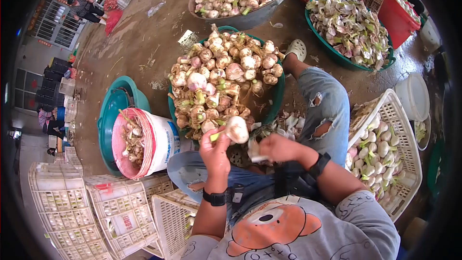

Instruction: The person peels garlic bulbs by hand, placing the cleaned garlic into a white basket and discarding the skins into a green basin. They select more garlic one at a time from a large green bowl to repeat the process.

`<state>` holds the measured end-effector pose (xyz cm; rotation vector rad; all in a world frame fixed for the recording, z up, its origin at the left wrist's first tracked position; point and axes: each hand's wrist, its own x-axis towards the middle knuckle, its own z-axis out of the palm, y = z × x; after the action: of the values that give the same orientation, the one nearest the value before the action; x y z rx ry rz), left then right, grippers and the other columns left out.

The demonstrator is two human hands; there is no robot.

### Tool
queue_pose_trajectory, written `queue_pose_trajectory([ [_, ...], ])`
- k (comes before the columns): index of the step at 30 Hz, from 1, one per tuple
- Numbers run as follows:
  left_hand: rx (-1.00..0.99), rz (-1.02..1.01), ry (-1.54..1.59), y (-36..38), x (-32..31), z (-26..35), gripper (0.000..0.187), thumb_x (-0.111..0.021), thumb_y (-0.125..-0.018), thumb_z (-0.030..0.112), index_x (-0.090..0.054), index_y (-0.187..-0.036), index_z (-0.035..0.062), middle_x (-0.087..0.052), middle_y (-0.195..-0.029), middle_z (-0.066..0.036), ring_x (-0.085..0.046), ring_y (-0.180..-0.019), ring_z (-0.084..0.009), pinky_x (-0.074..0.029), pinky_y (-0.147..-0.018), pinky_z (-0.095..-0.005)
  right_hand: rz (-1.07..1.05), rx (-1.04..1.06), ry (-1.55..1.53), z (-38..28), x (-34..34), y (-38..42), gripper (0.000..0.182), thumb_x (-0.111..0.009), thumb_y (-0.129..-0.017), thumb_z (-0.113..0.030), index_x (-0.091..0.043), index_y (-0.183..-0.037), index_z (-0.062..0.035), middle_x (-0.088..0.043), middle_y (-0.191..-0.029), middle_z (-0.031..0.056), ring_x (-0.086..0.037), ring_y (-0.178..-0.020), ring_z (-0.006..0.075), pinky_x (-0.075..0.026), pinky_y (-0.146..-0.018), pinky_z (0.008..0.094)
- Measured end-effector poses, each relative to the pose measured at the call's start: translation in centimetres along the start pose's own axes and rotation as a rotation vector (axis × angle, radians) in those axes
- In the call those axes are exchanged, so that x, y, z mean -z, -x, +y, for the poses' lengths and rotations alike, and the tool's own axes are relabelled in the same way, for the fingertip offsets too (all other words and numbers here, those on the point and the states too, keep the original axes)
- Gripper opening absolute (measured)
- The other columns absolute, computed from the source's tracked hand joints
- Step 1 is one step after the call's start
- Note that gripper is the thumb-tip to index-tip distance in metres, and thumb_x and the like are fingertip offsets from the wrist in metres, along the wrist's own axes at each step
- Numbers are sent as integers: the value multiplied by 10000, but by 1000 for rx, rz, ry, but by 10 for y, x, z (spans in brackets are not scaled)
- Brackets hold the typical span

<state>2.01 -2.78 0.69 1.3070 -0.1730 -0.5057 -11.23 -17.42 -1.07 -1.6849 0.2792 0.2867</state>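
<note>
My left hand (215, 155) grips a garlic bulb (237, 130) by its short green stem, the pale round head upward. Close to its right, my right hand (278, 148) is closed, its fingertips blurred, on a pale strip of garlic skin (255, 150). Beyond both hands a green tub (277, 97) holds a heap of unpeeled garlic bulbs (207, 84), dirty and brownish with roots. Loose skins (290, 124) lie between my legs, just past the right hand.
At right stands a cream plastic crate (410, 161) of cleaned garlic; behind it, a green basin (391, 60) heaped with skins. A white bucket (163, 139) leans at left by a teal tub (136, 91). Stacked crates (62, 207) fill the lower left. A metal basin (255, 19) sits ahead.
</note>
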Motion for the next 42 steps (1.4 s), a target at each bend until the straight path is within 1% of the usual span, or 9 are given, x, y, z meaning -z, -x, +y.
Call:
queue_pose_trajectory([
  [1,-9,116,-8,-3,5,5,206,-588,-805,-22,-502,-991,4,-574,-1045,-138,-566,-877,-147,-478,-765,-245,21,45,547,5,-7,4,230,-525,-790,-257,-601,-819,-42,-597,-658,121,-617,-657,286,-489,-568,378],
  [6,-263,1,-299,-1,10,27,220,-597,-792,-38,-516,-994,-11,-595,-987,-116,-560,-870,-121,-466,-751,-230,636,215,348,-37,-8,5,176,-639,-736,-204,-619,-872,-94,-598,-921,91,-595,-807,309,-484,-673,388],
  [13,-320,-105,-492,10,-13,33,257,-620,-786,-15,-524,-1024,-21,-611,-922,-76,-571,-754,-100,-473,-672,-215,523,714,408,-53,1,-25,214,-602,-706,-136,-607,-914,-83,-552,-892,55,-530,-859,259,-454,-718,338],
  [16,101,176,-93,-3,3,26,178,-605,-814,33,-538,-973,-9,-614,-916,-70,-593,-787,-115,-499,-691,-228,577,884,859,-47,-12,-9,166,-576,-670,-133,-592,-828,-82,-532,-822,48,-507,-773,214,-428,-665,324],
  [21,418,157,224,-17,42,15,187,-609,-830,141,-556,-991,62,-618,-940,-62,-607,-869,-156,-525,-732,-263,490,252,1312,16,-7,1,129,-545,-690,-176,-607,-786,-115,-535,-858,24,-531,-815,182,-434,-648,298],
  [27,435,10,215,-8,41,13,326,-595,-838,237,-533,-1093,44,-611,-1027,-77,-591,-937,-170,-498,-800,-330,391,-67,1303,-1,6,-9,172,-575,-711,-261,-605,-715,-92,-580,-722,51,-589,-711,192,-454,-559,347],
  [32,310,-146,234,-2,30,30,345,-514,-887,201,-465,-1189,40,-516,-882,-29,-531,-862,-165,-463,-800,-328,270,509,200,-20,-2,-16,723,-668,-738,-387,-375,-1272,4,-445,-1240,231,-421,-1153,371,-348,-956,390],
  [36,250,-256,307,-1,16,30,336,-513,-886,175,-464,-1190,41,-501,-841,-25,-499,-823,-167,-450,-783,-315,-23,373,116,-45,-9,-21,560,-676,-722,-331,-481,-1115,17,-609,-910,156,-559,-877,365,-422,-794,404],
  [42,68,-39,268,-6,29,15,331,-503,-892,168,-449,-1197,54,-511,-845,-37,-506,-831,-158,-455,-800,-332,202,602,1193,-35,-20,10,218,-598,-714,-287,-587,-824,-99,-583,-637,23,-586,-750,173,-390,-648,270],
])
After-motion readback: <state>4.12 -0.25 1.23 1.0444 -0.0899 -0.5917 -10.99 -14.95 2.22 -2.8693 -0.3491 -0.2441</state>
